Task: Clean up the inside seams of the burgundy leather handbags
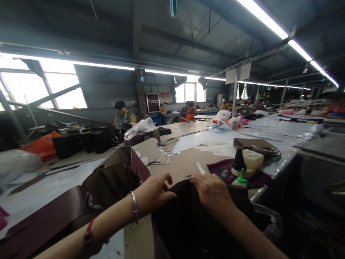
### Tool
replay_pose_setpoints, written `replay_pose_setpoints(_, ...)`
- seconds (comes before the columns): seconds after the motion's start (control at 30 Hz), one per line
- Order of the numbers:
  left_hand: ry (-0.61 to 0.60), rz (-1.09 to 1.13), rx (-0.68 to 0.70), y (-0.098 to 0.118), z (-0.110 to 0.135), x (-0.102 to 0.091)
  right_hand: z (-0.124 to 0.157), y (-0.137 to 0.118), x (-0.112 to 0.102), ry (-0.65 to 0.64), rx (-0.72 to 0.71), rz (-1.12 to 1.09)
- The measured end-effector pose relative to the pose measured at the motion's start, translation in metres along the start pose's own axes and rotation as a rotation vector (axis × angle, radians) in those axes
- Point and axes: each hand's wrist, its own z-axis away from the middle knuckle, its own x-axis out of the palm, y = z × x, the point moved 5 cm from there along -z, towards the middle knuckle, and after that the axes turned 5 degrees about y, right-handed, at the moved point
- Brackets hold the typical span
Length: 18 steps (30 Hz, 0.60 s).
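Note:
A dark brown bag with its mouth facing up stands right in front of me. My right hand is closed on the far rim of this bag, the fingers bent over its edge. My left hand is at the rim's left corner, thumb and fingers apart, with the thumb tip at or very near the edge. A silver bangle and a red bracelet are on the left arm. Beyond that arm rests another bag, open, with a maroon side; a maroon flap lies nearer me.
At right a maroon cloth bears a black cone-topped container, a yellowish plastic bottle and a green-tipped glue bottle. Beige cut pieces and a brown bag lie farther back. Several people work across the tables.

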Motion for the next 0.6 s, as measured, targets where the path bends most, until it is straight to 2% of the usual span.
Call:
replay_pose_setpoints(0.13, -0.050, 0.052, -0.069, -0.012, 0.003, 0.001, -0.003, 0.005, 0.003, -0.085, -0.022, -0.096)
replay_pose_setpoints(0.3, -0.132, 0.309, -0.133, -0.032, 0.000, 0.004, -0.008, 0.012, 0.008, -0.163, -0.027, -0.203)
replay_pose_setpoints(0.43, -0.113, 0.475, -0.184, -0.043, -0.005, 0.001, -0.010, 0.014, 0.012, -0.207, -0.016, -0.312)
replay_pose_setpoints(0.6, -0.126, 0.559, -0.206, -0.050, -0.014, 0.002, -0.011, 0.018, 0.014, -0.300, 0.028, -0.505)
